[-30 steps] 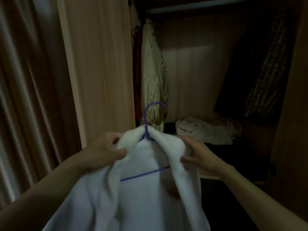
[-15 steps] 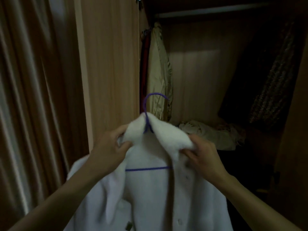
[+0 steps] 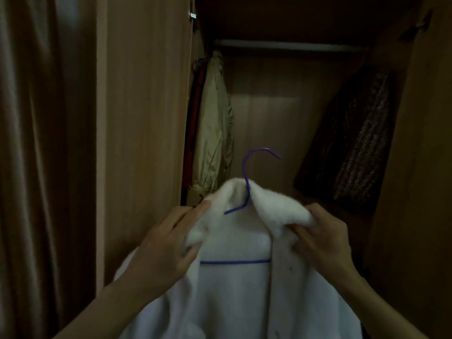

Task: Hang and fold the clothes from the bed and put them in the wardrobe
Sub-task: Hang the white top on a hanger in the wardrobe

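A white fleece garment (image 3: 234, 289) hung on a purple wire hanger (image 3: 247, 192), held before the open wardrobe (image 3: 146, 118); the left hand (image 3: 166, 245) gripped the left collar, fingers curled round the cloth; the right hand (image 3: 320, 238) pinched the right collar; the hook pointed right, below the rail (image 3: 288, 45); a beige garment (image 3: 215, 133) hung at the rail's left end.

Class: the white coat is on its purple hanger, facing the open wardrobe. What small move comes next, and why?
Probably lift the hanger toward the rail: both hands, left and right, grip the coat collar, the hook is free, and the rail has space.
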